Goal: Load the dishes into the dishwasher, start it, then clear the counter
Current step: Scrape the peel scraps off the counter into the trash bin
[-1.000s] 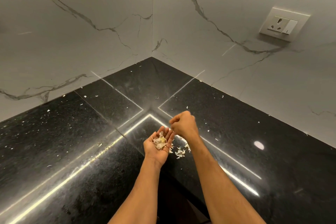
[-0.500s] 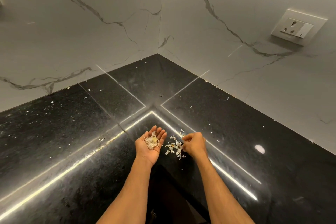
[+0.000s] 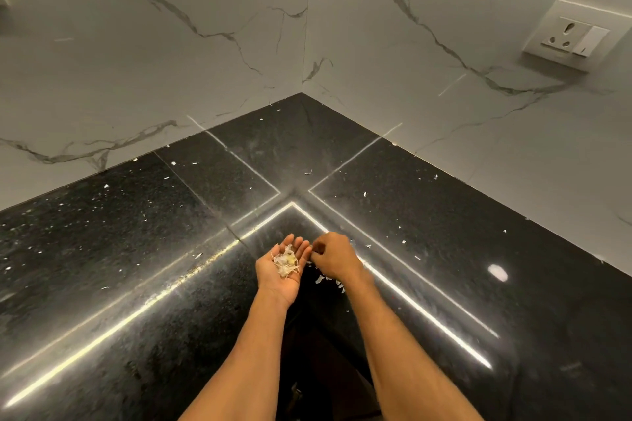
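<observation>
Here, left hand (image 3: 276, 281) lies open cupping scraps (image 3: 286, 262); right hand (image 3: 333, 258) curls, contents hidden.

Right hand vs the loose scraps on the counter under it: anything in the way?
Nothing visible. The scraps lie loose on the black counter just under the right hand. The left hand is beside them, cupped palm up, holding its own pile.
</observation>
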A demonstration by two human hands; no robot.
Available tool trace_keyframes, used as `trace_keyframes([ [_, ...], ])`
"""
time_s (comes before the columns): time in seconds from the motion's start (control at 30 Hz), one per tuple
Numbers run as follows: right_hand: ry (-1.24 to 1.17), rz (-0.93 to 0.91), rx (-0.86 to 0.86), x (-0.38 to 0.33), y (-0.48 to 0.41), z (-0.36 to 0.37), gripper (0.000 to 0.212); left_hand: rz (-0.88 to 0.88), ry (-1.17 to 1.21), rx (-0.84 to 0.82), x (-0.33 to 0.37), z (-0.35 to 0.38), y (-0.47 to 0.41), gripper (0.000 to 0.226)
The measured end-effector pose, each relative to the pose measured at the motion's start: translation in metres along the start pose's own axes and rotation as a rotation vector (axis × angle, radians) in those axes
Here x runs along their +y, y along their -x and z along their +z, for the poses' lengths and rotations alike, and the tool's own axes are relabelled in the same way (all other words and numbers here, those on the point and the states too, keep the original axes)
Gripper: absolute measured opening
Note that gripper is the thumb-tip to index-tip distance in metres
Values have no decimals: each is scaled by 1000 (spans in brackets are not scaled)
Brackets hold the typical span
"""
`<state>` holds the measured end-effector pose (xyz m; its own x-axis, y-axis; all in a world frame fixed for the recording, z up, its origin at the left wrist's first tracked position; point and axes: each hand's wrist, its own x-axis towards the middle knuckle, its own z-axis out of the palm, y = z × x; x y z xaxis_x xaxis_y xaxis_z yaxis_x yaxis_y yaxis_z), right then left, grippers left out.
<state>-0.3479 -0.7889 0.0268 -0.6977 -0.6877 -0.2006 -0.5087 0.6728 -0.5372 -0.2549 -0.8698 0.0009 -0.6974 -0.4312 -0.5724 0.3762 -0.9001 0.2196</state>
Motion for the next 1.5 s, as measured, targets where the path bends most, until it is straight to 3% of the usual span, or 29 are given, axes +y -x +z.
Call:
trace_keyframes([
  [0.17, 136, -146, -86, 0, 13, 10, 10, 46, 53, 30, 8, -3, -3, 38],
  [0.33, 383, -77, 41, 25, 26, -12, 16, 34, 46, 17, 8, -6, 3, 39],
  [0.47, 174, 160, 49, 41, 31, -23, 11, 13, 22, 4, 4, -8, 8, 38],
  [0.57, -19, 226, -28, 36, 36, -23, 34, 15, -9, 9, 0, -7, 10, 37],
  [0.63, -11, 221, -59, 27, 40, -18, 46, 16, -29, 16, -2, -6, 10, 37],
  [0.87, 40, 190, 18, 12, 41, 4, 21, -5, -77, 13, -12, -6, 7, 38],
  [0.97, 15, 198, 63, 13, 40, 10, 20, -17, -99, 18, -14, -11, 3, 39],
  [1.1, -134, 297, 76, 17, 34, 7, 18, -24, -139, 28, -15, -13, 4, 40],
  [1.23, -685, 378, -29, 9, 33, -9, 18, -40, -132, 28, -16, -13, 8, 41],
  [1.33, -843, 314, -45, -9, 34, -17, 14, -48, -96, 30, -19, -9, 9, 41],
  [1.5, -397, 147, 22, -32, 28, -16, 12, -59, -90, -10, -22, 3, 14, 41],
])
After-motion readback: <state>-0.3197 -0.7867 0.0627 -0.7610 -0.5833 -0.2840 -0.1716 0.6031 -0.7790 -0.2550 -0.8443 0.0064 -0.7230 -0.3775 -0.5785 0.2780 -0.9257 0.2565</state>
